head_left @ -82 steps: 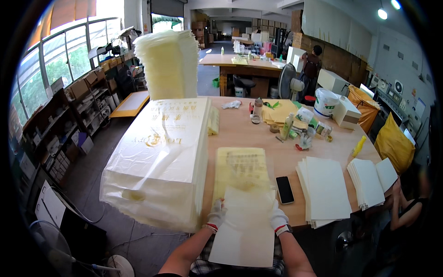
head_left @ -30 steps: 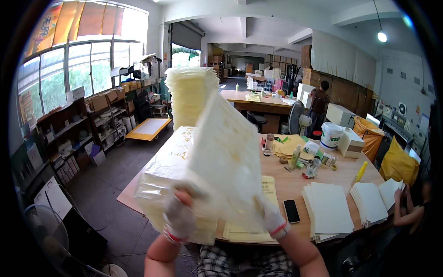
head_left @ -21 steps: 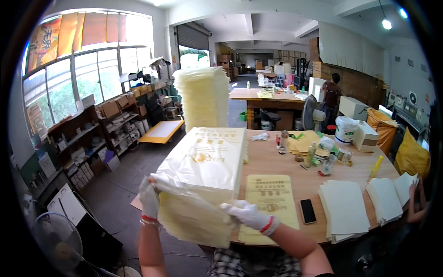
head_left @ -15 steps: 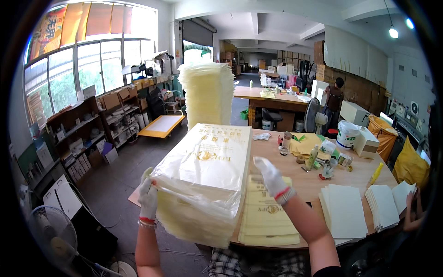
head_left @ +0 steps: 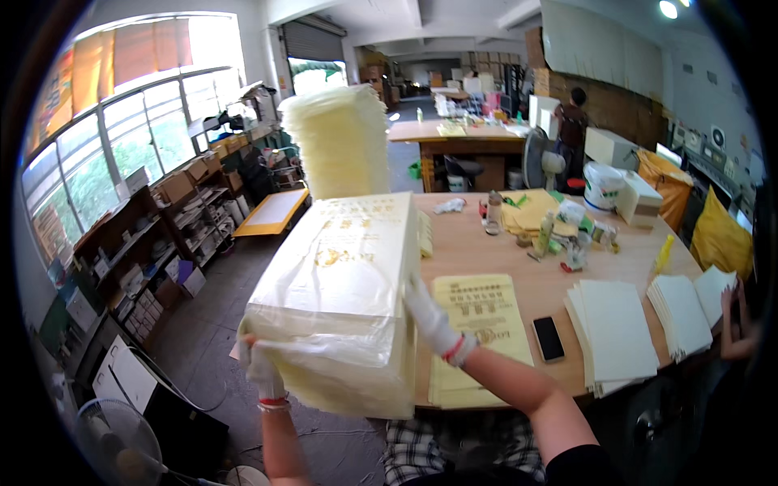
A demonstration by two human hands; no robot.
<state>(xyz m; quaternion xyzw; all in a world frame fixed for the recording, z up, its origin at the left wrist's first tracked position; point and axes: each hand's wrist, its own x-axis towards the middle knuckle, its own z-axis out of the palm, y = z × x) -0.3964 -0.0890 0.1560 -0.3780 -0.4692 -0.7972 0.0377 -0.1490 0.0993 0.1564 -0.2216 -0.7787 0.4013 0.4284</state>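
At the centre-left of the frame, one large, gold-printed pale stack (head_left: 332,271) is standing between two gloved hands: the left hand (head_left: 263,364) is bending at its near left corner, though whether it is closing on the plastic I cannot tell, while the right hand (head_left: 433,320) is holding its fingers open and straight along the right side. One taller pale stack (head_left: 340,146) is rising behind; one yellow printed pile (head_left: 480,356), one phone (head_left: 549,338) and two white stacks (head_left: 616,332) (head_left: 679,316) are lying rightward.
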